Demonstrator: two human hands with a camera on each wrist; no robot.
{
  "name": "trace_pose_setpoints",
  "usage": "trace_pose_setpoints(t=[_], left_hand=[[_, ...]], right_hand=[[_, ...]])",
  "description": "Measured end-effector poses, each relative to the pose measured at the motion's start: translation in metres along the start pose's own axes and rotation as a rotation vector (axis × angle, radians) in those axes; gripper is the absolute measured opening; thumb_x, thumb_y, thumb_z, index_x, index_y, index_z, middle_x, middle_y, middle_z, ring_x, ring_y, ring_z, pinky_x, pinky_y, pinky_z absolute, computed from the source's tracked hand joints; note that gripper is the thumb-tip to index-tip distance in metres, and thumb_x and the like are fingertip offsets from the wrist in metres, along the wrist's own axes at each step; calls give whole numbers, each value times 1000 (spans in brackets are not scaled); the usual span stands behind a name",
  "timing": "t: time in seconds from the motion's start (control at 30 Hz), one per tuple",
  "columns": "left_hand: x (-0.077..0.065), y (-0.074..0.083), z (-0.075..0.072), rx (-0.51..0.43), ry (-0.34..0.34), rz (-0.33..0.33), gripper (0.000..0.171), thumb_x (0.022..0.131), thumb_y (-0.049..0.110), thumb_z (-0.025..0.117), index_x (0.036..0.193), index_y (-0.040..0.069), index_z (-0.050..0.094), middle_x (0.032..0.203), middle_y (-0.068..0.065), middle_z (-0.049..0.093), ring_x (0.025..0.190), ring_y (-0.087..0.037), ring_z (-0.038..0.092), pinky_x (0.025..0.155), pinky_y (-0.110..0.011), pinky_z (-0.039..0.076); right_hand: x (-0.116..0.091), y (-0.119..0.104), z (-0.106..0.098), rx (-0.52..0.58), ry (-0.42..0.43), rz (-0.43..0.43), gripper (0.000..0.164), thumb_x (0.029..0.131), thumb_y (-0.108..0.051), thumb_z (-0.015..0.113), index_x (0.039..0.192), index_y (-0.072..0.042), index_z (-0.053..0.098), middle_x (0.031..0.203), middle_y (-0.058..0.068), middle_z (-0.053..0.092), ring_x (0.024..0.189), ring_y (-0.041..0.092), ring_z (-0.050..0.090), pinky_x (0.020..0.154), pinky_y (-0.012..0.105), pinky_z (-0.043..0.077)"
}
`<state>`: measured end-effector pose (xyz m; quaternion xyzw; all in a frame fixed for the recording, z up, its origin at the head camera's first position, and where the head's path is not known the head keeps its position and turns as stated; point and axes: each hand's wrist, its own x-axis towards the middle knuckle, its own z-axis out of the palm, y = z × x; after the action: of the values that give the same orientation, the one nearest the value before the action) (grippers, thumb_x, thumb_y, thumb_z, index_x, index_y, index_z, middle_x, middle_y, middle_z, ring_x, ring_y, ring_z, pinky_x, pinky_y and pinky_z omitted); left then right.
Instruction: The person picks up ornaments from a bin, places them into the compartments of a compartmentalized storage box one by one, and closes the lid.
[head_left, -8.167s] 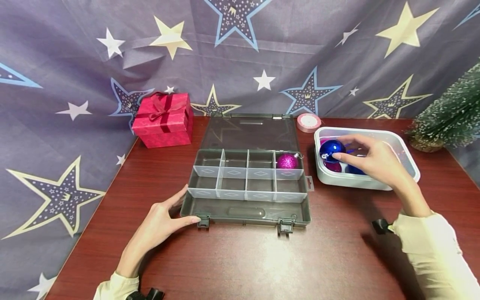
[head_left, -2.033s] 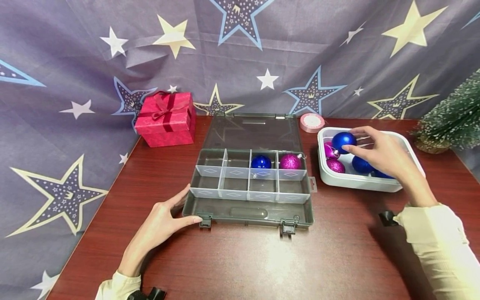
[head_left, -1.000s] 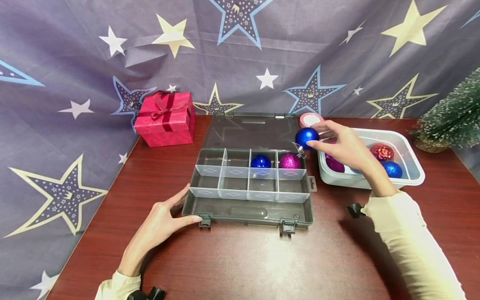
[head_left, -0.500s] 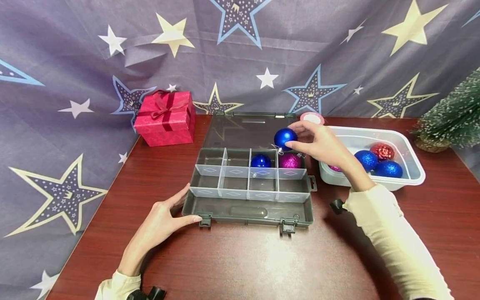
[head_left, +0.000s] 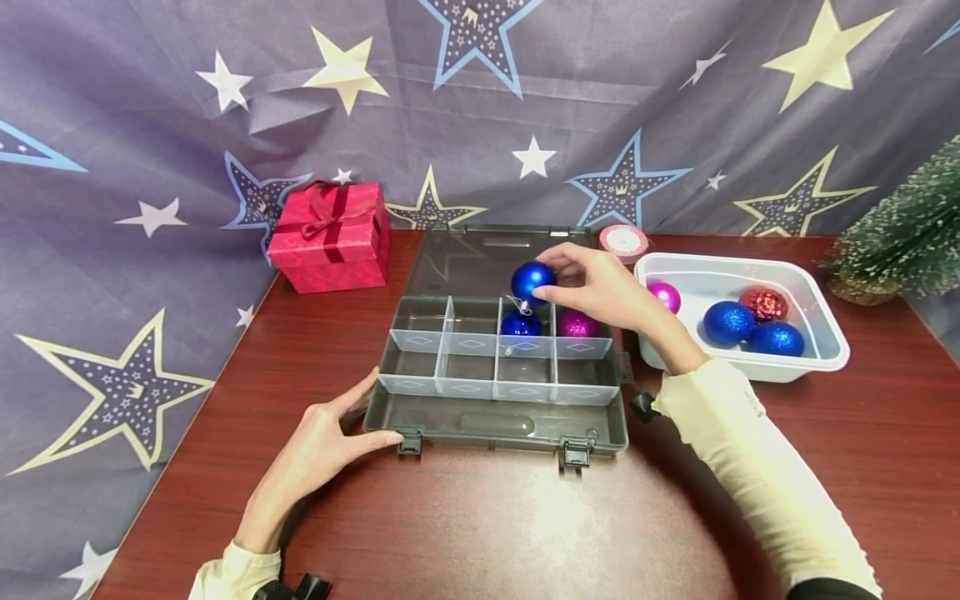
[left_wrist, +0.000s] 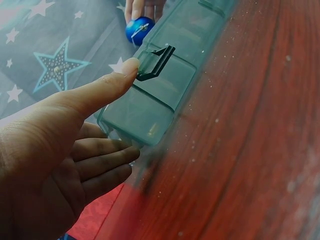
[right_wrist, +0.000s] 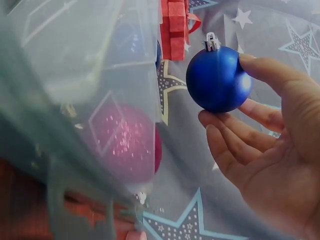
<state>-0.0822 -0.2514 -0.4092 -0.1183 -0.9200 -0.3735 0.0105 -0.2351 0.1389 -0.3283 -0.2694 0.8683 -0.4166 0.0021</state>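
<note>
My right hand (head_left: 603,287) pinches a matte blue Christmas ball (head_left: 531,280) between thumb and fingertips, above the back row of a grey divided organizer box (head_left: 491,425). In the right wrist view the ball's silver cap (right_wrist: 211,43) points up. Below it, a shiny blue ball (head_left: 521,326) lies in the third back compartment from the left. A glittery magenta ball (head_left: 576,323) occupies the right back compartment, partly behind my hand. My left hand (head_left: 318,442) rests at the box's front left corner. Its thumb touches near a latch (left_wrist: 157,65), and its fingers lie fairly straight along the side.
A white tub (head_left: 817,360) at the right holds blue, red and magenta balls. Behind the box's raised lid (head_left: 480,262) hangs a star-printed cloth. A red gift box (head_left: 328,242), a pink ribbon roll (head_left: 623,241) and a small frosted tree (head_left: 900,225) stand around the back.
Since the oldest frame, a shiny blue ball has come to lie in the box. My right hand has lifted the matte blue ball from the tub and carried it left. My left hand stays put.
</note>
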Motion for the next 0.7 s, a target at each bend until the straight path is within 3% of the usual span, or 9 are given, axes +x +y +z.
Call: trace_pose_setpoints(t=[0.7], left_hand=[[0, 1, 0, -50, -2, 21, 93, 79, 36, 92, 155, 6, 48, 137, -11, 65, 121, -19, 63, 96, -10, 41]], right_hand=[[27, -12, 32, 3, -119, -55, 43, 93, -23, 80, 129, -5, 66, 121, 13, 71, 108, 25, 70, 95, 41, 55]])
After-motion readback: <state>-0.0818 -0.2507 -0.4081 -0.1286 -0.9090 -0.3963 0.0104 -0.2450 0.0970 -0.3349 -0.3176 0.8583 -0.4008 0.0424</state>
